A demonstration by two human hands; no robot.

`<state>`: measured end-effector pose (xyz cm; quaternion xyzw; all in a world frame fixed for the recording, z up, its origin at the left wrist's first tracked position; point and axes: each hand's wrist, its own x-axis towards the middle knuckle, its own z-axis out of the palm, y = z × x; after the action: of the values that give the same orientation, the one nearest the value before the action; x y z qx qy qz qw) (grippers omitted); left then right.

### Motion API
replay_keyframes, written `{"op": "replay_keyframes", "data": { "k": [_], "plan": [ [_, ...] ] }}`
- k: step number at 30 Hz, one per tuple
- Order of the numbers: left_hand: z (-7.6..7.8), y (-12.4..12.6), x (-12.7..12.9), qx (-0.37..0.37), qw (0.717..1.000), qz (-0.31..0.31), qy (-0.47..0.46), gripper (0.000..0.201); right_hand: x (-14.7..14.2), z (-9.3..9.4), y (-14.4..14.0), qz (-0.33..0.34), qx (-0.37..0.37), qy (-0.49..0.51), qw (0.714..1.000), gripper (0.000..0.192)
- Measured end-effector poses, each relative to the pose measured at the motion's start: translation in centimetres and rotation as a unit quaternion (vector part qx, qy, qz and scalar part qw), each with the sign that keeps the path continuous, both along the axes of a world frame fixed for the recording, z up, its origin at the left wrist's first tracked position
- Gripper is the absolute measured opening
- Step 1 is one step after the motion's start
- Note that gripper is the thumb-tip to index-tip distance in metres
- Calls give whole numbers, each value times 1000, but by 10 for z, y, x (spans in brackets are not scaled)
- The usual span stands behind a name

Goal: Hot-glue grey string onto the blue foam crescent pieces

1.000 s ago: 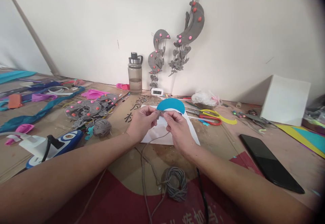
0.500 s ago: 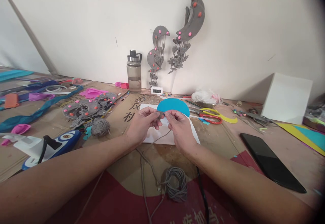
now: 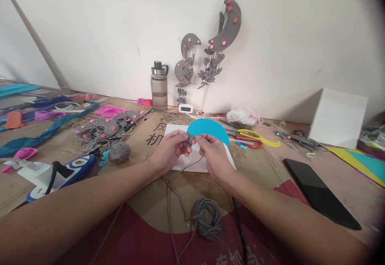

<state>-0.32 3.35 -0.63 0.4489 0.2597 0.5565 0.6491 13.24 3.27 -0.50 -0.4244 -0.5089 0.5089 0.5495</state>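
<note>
Over a white sheet of paper (image 3: 180,163), both of my hands work close together. My left hand (image 3: 168,150) pinches a small grey felt piece (image 3: 190,138) between thumb and forefinger. My right hand (image 3: 214,152) is closed in a pinch at the right edge of that piece; a grey cord (image 3: 192,163) runs up to its fingers, and the fingertips partly hide what they grip. A blue disc (image 3: 208,129) lies just behind my hands, partly covered by them. Nearer to me the cord lies in loose lines beside a coil of grey cord (image 3: 208,219).
To the left are a blue-and-white glue gun (image 3: 67,177), a ball of grey yarn (image 3: 119,151) and grey felt crescents (image 3: 96,130). A water bottle (image 3: 159,86) stands by the wall, under hanging felt ornaments (image 3: 231,26). Scissors (image 3: 248,140) and a phone (image 3: 320,193) lie to the right.
The grey felt piece shows more clearly between my fingertips, having been turned slightly. The blue disc shows farther to the right. The whole view has shifted slightly down.
</note>
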Motion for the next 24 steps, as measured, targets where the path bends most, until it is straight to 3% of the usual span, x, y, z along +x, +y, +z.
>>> {"op": "replay_keyframes", "data": {
  "k": [3,7,13,17,19,24],
  "plan": [
    [-1,3,1,-31,999,-18,2,17,1,-2,-1,-5,38,-19,999,22],
    [-3,1,6,-14,998,50,39,24,3,-1,-5,-13,97,-68,993,22],
    [-2,-7,11,78,964,131,217,21,0,6,-7,-8,88,-95,992,16],
    [1,-6,8,52,930,130,341,25,1,6,-10,2,118,-158,980,14],
    [1,-5,6,37,930,129,341,22,2,4,-10,-10,139,-169,976,12],
    [-1,-1,5,8,963,120,242,20,5,-2,-7,-37,158,-164,973,15]
  ]
}}
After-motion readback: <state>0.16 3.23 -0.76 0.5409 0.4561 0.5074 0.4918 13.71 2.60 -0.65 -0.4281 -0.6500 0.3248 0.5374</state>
